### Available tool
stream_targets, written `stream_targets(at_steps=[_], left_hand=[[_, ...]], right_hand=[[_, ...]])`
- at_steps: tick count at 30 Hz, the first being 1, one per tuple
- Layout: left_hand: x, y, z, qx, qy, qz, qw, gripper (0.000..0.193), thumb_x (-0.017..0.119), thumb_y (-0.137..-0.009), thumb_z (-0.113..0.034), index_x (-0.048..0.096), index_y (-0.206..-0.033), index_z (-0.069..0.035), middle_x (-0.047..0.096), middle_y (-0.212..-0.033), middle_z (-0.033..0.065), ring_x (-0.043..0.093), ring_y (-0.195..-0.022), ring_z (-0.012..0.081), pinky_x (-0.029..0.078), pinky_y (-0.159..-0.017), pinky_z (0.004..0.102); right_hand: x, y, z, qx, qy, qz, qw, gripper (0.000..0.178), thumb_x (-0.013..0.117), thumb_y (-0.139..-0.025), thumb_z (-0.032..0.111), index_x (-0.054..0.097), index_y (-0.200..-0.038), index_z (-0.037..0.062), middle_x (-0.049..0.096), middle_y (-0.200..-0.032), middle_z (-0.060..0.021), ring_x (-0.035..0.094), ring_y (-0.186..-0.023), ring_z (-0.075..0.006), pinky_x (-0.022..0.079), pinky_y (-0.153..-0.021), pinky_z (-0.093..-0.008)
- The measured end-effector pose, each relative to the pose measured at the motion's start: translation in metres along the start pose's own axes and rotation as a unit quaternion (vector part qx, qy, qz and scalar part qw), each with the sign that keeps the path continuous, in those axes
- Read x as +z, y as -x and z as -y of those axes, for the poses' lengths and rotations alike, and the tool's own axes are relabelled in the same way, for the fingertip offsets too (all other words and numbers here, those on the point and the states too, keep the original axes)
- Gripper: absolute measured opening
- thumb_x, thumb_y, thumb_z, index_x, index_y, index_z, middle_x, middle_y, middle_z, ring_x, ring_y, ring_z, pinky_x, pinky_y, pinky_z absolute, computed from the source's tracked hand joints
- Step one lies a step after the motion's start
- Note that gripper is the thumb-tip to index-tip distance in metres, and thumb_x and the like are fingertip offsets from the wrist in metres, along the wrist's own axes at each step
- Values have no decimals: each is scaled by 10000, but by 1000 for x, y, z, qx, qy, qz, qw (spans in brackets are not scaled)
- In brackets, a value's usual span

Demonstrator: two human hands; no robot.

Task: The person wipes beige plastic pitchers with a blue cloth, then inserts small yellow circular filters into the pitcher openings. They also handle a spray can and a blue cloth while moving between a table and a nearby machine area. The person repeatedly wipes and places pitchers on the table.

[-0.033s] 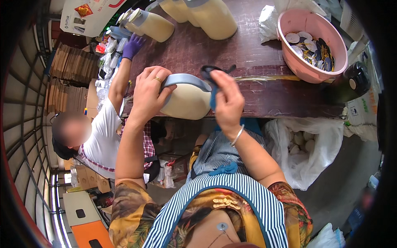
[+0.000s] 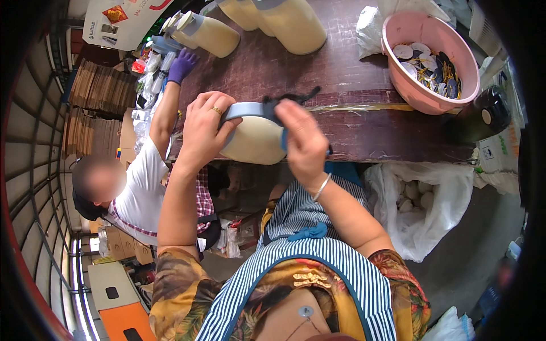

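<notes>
A cream thermal jug (image 2: 256,139) with a blue-grey handle (image 2: 247,109) is held tilted at the table's near edge. My left hand (image 2: 206,122) is closed around the handle's left end, thumb underneath. On the other end, my right hand (image 2: 306,136) is closed on a limp dark cloth (image 2: 278,106) and presses it against the handle and the jug's side. One thin tail of the cloth sticks out past the fingers. Motion blurs my right fingertips, and the jug's far side is hidden.
More cream jugs (image 2: 293,28) stand at the back of the dark red table (image 2: 352,74). A pink basin (image 2: 392,71) of round tags and a dark bottle (image 2: 489,113) are at right. A co-worker's purple-gloved hand (image 2: 182,65) reaches in at left. A plastic bag (image 2: 421,227) hangs below.
My right hand has moved left and slightly down with the dark cloth, from beside the handle's right end onto it. My left hand and the jug have barely moved.
</notes>
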State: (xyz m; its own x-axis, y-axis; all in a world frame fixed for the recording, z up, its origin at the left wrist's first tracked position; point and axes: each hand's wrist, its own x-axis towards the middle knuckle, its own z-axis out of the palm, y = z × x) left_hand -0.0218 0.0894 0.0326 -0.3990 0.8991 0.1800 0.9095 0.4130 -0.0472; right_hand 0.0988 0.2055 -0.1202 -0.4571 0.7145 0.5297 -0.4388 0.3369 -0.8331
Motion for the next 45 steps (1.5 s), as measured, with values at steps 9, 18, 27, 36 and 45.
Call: stream_targets(at_steps=[9, 18, 27, 36, 45], left_hand=[[-6, -5, 2, 42, 1, 25, 999, 269, 734, -792, -162, 624, -1018, -64, 645, -1081, 77, 560, -1148, 316, 395, -996, 447], [-14, -6, 28, 44, 20, 80, 996, 302, 760, -781, -197, 625, -1030, -92, 627, -1130, 78, 527, -1218, 307, 347, -1059, 461], [9, -253, 47, -136, 0, -100, 986, 721, 533, -964, -586, 512, -1427, -33, 630, -1304, 242, 638, -1161, 353, 491, -996, 419], [16, -250, 64, 27, 237, 183, 954, 764, 674, -762, -244, 461, -1468, -46, 483, -1449, 171, 426, -1399, 316, 315, -1176, 370], [24, -160, 57, 130, 23, 94, 987, 323, 786, -672, -58, 663, -963, -122, 586, -1277, 39, 504, -1249, 337, 409, -1058, 478]], right_hand=[[11, 13, -8, 21, 47, 18, 999, 564, 573, -804, -117, 584, -1358, -13, 641, -1290, -225, 649, -1115, -388, 501, -984, -459], [-6, 24, -30, -52, 112, 87, 989, 445, 602, -814, -90, 656, -1249, -15, 691, -1215, -191, 704, -918, -328, 574, -815, -403], [-83, -42, -49, 342, -255, -70, 902, 171, 628, -918, -33, 660, -1075, 26, 632, -973, 12, 558, -867, -80, 463, -813, -227], [-108, -23, -54, 379, -224, -199, 876, 193, 651, -956, 52, 540, -1114, 52, 560, -1004, -8, 529, -903, -95, 466, -856, -260], [-39, -77, -61, 237, -85, -200, 947, 160, 707, -906, 54, 604, -1027, 36, 643, -939, -44, 593, -875, -131, 497, -827, -293]])
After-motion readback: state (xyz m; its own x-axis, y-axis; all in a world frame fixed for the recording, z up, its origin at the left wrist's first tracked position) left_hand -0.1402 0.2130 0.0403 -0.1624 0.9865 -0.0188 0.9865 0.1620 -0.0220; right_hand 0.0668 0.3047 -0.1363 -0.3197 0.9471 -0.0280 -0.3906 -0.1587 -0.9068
